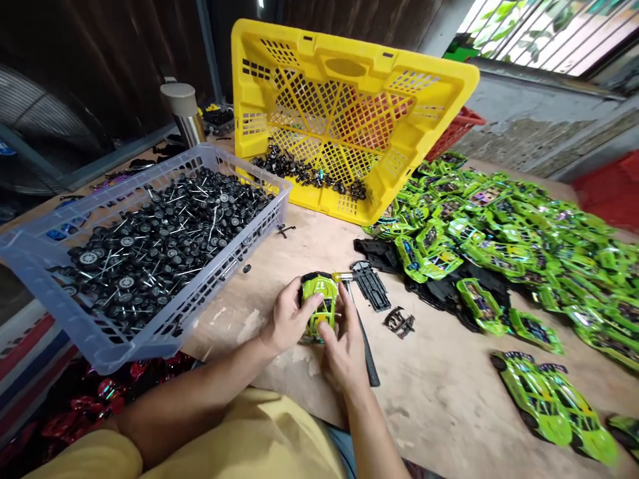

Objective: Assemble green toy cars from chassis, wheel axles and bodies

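Between my two hands is a green toy car [320, 287], its roof facing up over the wooden table. My left hand [289, 316] grips its left side, thumb across the top. My right hand [345, 336] holds the right side, with its thumb at the near end. Partly behind the right hand lies a hammer [370, 359], its dark handle pointing toward me. Just beyond are a black car chassis [370, 285] and a small black plastic part [399, 322]. The car's underside is hidden.
A clear crate [150, 352] of black wheels on axles stands left. A yellow crate [349, 66] tipped on its side holds small black parts. Green car shells [504, 226] are heaped right, near finished-looking green cars [536, 396]. A steel tumbler [187, 116] stands behind.
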`<state>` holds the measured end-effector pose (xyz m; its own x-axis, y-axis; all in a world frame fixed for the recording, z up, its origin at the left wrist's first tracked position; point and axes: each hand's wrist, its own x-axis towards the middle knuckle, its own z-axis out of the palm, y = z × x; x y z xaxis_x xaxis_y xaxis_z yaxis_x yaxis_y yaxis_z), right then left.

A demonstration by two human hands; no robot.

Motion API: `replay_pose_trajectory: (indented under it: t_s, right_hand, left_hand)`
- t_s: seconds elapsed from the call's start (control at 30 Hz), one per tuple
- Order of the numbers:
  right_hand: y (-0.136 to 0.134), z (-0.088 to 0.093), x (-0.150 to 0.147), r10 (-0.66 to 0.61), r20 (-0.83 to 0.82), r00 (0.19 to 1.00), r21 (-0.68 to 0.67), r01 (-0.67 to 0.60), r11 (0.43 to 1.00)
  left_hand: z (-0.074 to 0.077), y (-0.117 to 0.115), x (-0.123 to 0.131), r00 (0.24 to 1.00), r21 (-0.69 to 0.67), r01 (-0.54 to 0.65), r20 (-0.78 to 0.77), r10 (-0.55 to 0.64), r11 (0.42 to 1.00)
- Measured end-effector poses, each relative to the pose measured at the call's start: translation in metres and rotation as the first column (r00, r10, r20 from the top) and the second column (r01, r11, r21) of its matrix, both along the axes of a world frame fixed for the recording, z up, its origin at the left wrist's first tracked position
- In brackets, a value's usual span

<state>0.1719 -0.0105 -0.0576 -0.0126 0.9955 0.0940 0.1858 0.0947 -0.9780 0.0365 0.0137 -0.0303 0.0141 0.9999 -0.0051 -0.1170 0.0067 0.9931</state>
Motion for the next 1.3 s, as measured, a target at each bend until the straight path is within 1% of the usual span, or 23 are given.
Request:
replay_pose_trajectory:
  t_s: [0.07,0.1,0.17,0.23,0.33,0.4,0.47,0.53,0.57,0.67,0.73,0.8,0.9,0.97,1.03,1.07,1.1,1.13,1.17,1.23,1.27,1.3]
  right_hand:
    - [0.010,0.012,0.007,0.022,-0.047,0.999,-0.001,-0.022,1.000]
    - [0.016,0.018,0.010,0.031,-0.061,0.998,0.004,-0.031,1.000]
    - [0.024,0.029,0.013,0.043,-0.057,0.997,0.034,-0.041,0.999]
    - [0.027,0.034,0.014,0.030,-0.030,0.999,0.072,-0.028,0.997]
    - [0.025,0.031,0.014,-0.024,-0.014,1.000,0.096,0.025,0.995]
    - [0.023,0.026,0.014,-0.042,-0.052,0.998,0.090,0.047,0.995]
    - [0.022,0.024,0.017,-0.025,-0.107,0.994,0.081,0.034,0.996]
    - [0.025,0.027,0.024,0.019,-0.127,0.992,0.071,-0.010,0.997]
    - [0.026,0.031,0.027,0.056,-0.109,0.993,0.067,-0.049,0.997]
    - [0.031,0.048,0.037,0.189,0.061,0.980,0.076,-0.194,0.978]
    - [0.033,0.059,0.039,0.236,0.193,0.953,0.110,-0.259,0.959]
    - [0.032,0.065,0.038,0.212,0.269,0.940,0.159,-0.260,0.952]
    - [0.029,0.062,0.034,0.150,0.283,0.947,0.188,-0.209,0.960]
    - [0.026,0.055,0.031,0.117,0.226,0.967,0.163,-0.156,0.974]
    - [0.024,0.048,0.029,0.040,0.108,0.993,0.094,-0.050,0.994]
    - [0.024,0.046,0.029,-0.008,0.047,0.999,0.049,0.006,0.999]
    - [0.023,0.045,0.029,-0.041,-0.004,0.999,0.005,0.041,0.999]
    - [0.023,0.045,0.029,-0.044,-0.047,0.998,-0.031,0.043,0.999]
    - [0.023,0.046,0.030,-0.012,-0.083,0.996,-0.055,0.008,0.998]
    - [0.023,0.052,0.033,0.126,-0.149,0.981,-0.072,-0.138,0.988]
    - [0.023,0.055,0.035,0.195,-0.183,0.964,-0.075,-0.211,0.975]
    - [0.024,0.057,0.038,0.249,-0.210,0.945,-0.081,-0.271,0.959]
  left_hand:
    - [-0.001,0.001,0.000,0.987,0.008,0.096,0.125,-0.096,0.995]
    - [-0.001,0.001,0.001,0.978,0.007,0.128,0.163,-0.127,0.992]
    - [-0.001,0.001,0.002,0.966,-0.004,0.167,0.200,-0.163,0.986]
    - [-0.001,0.001,0.002,0.961,-0.010,0.196,0.200,-0.190,0.980]
    - [-0.002,0.002,0.003,0.956,0.000,0.232,0.184,-0.228,0.973]
    - [-0.003,0.003,0.003,0.952,0.002,0.239,0.196,-0.235,0.971]
    - [-0.005,0.004,0.004,0.948,-0.014,0.252,0.203,-0.244,0.968]
    - [-0.005,0.004,0.004,0.953,-0.032,0.275,0.139,-0.269,0.961]
    - [-0.004,0.004,0.004,0.958,-0.027,0.283,0.064,-0.281,0.959]
    - [0.001,0.002,0.005,0.938,0.048,0.278,-0.228,-0.261,0.959]
    - [0.004,0.000,0.006,0.906,0.098,0.270,-0.361,-0.219,0.958]
    - [0.007,-0.001,0.006,0.883,0.119,0.269,-0.426,-0.196,0.956]
    - [0.008,-0.001,0.005,0.879,0.113,0.278,-0.430,-0.205,0.954]
    - [0.007,0.000,0.002,0.892,0.081,0.301,-0.377,-0.250,0.950]
    - [0.006,0.001,0.000,0.903,0.037,0.330,-0.303,-0.304,0.943]
    - [0.005,0.002,-0.001,0.911,0.010,0.348,-0.238,-0.336,0.937]
    - [0.004,0.002,-0.001,0.920,-0.024,0.368,-0.138,-0.367,0.930]
    - [0.003,0.002,-0.002,0.919,-0.071,0.394,-0.001,-0.395,0.916]
    - [0.003,0.002,-0.002,0.897,-0.123,0.432,0.159,-0.412,0.893]
    - [0.002,0.000,-0.001,0.802,-0.209,0.526,0.445,-0.399,0.824]
    - [0.002,0.000,-0.001,0.756,-0.235,0.564,0.532,-0.381,0.792]
    - [0.002,-0.001,-0.002,0.723,-0.247,0.595,0.580,-0.376,0.765]
